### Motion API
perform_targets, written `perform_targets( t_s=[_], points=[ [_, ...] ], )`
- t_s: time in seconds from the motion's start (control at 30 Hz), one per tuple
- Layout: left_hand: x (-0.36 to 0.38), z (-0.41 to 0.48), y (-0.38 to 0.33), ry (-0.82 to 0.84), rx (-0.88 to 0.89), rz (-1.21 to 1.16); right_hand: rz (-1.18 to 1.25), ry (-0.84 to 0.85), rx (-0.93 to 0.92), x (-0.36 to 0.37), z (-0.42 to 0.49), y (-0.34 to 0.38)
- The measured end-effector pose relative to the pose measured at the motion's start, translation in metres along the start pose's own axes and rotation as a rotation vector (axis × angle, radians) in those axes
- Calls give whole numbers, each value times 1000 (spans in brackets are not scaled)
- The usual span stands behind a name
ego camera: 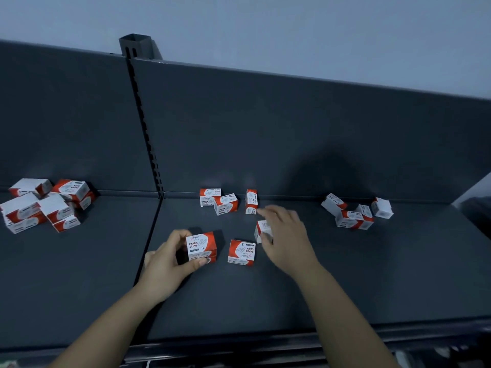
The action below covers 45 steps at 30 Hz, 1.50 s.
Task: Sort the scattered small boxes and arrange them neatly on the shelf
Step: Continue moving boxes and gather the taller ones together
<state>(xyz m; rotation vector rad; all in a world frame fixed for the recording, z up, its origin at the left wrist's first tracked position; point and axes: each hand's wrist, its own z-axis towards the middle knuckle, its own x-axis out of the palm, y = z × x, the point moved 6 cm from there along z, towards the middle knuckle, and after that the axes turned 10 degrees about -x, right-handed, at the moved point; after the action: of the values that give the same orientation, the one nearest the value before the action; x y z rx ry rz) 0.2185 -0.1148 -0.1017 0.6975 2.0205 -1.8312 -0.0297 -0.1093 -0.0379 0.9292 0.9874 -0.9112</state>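
**Small card boxes, taken by their flat sides**

Head view: the left hand point(170, 258) is holding a red-and-white box of paper clips point(202, 247), its grip clamped on it with the thumb on the near face and the fingers over the far left edge. The box is sitting upright, low over the dark shelf point(265, 301) or resting on it; which, I cannot tell. The right hand point(285, 240) is closing on a second box point(263, 229), which is standing on end; its grip is wrapped around the box's right side, though motion blur is hiding whether the fingers are fully pressed on. A third box point(241, 252) is lying flat between the two hands, apart from both. More boxes are lying scattered: a row near the back panel point(225, 203), a heap at the left point(45, 205) and a cluster at the right point(356, 212).

These look like thin card boxes, stiff enough for a pinch yet likely to dent if squeezed hard. Filled with clips, they would be small but fairly dense, and the printed card may be slightly slick. Two opposite flat faces seem the best hold, keeping off the end flaps, which could pop open.
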Motion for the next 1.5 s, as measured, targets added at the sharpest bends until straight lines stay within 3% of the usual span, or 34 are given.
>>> perform_targets(
  t_s=[0.1, 0.27, 0.33, 0.43, 0.53, 0.67, 0.9, 1.5],
  points=[
    [0, -1, 1, 2, 22, -12, 38, 202, 81, 9, 2, -12],
    [-1, -2, 2, -11, 34, -20, 479, -69, 105, 0, -10, -7],
    [-1, -2, 1, -16, 41, -21, 628, -86, 35, 2, -15, 8],
    [-1, -1, 3, -15, 44, -22, 461, 98, -120, 19, -25, 28],
    [-1, -1, 4, -5, 43, -26, 317, 199, -104, 31, -35, 20],
    [-1, -1, 4, -7, 50, -6, 413, 180, -124, 28, -42, 22],
    [-2, -1, 3, -10, 59, 6, 656, 203, 82, 35, -37, 21],
    [-9, -7, 8, 89, 42, -111, 754, -126, 342, 28, -59, 42]
  ],
)
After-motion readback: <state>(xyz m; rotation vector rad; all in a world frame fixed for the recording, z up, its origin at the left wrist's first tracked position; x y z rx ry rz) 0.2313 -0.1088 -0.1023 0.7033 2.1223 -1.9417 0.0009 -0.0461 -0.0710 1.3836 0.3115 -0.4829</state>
